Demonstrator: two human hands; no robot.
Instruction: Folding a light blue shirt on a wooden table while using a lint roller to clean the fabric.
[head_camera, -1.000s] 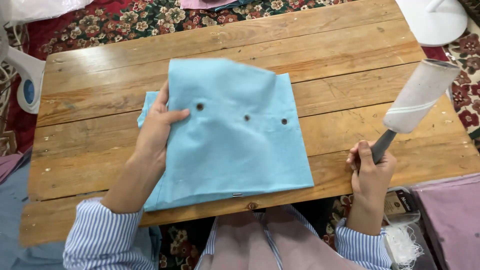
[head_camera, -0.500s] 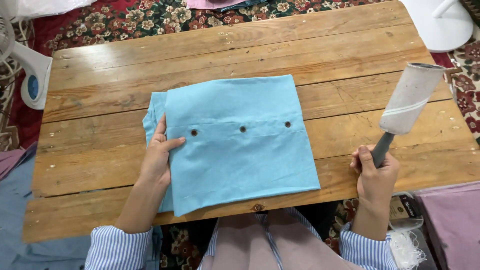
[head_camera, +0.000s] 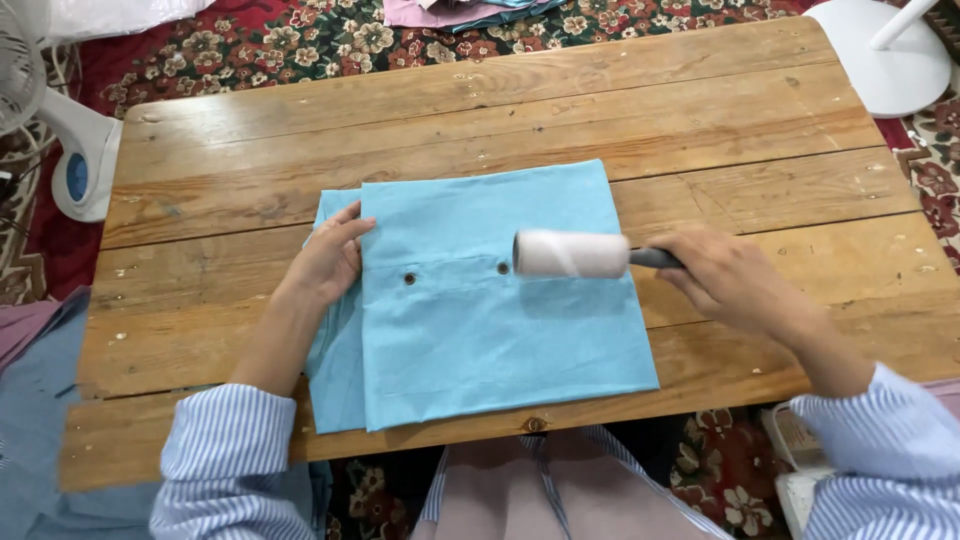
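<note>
Change: since the earlier frame I see the lint roller (head_camera: 572, 254) lowered from upright beside the table to flat on the cloth (head_camera: 490, 320).
Right hand (head_camera: 735, 280): clenched around the roller handle.
Left hand (head_camera: 330, 262): not gripping, palm flat on the cloth's left edge.
Cloth: blue, folded, mid wooden table (head_camera: 250, 130).
Roller axis: left-right, head pointing toward the left hand.

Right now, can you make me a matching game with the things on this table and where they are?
Things:
1. lint roller
2. left hand
3. blue cloth
4. fan

Places:
A. lies flat on the wooden table
B. stands on the floor left of the table
C. presses the cloth's left edge
D. held in the right hand, over the cloth

Pairs: 1-D, 2-C, 3-A, 4-B
</note>
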